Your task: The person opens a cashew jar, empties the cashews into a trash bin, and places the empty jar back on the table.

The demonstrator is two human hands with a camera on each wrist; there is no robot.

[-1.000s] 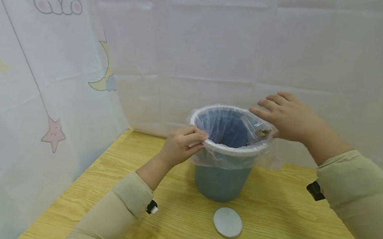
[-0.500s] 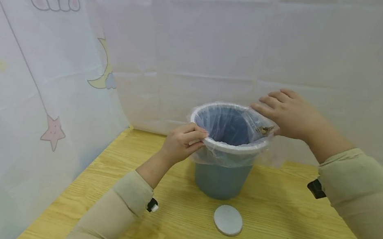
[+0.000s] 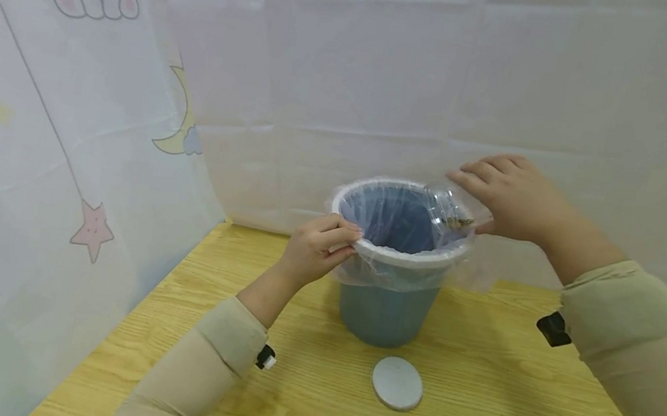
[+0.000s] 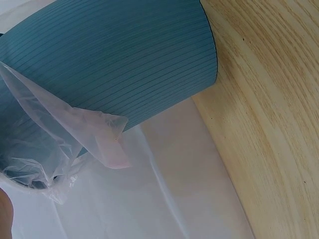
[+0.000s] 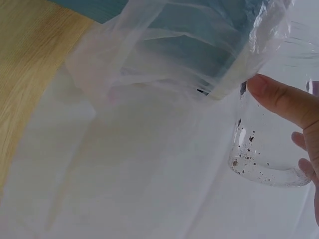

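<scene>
A blue-grey trash bin (image 3: 386,309), lined with a clear plastic bag (image 3: 385,273) folded over its white rim, stands on the table. My left hand (image 3: 317,249) pinches the rim and bag at the near left. Over the bin's right side, my right hand (image 3: 516,199) holds a clear glass cup (image 3: 446,207), tilted with its mouth towards the bin. Dark wet bits cling inside the cup (image 5: 269,144) near its base in the right wrist view, with the thumb (image 5: 279,97) along its side. The bottom of the bin's inside is hidden.
A round white disc, like a coaster (image 3: 397,384), lies on the wooden table (image 3: 293,389) in front of the bin. Pale printed cloth (image 3: 354,67) hangs behind and to the left, close to the table's back edge.
My right hand has moved slightly up and right, and the cup has turned in its grip. Fewer brown bits show near its mouth. The left hand keeps its place on the rim.
</scene>
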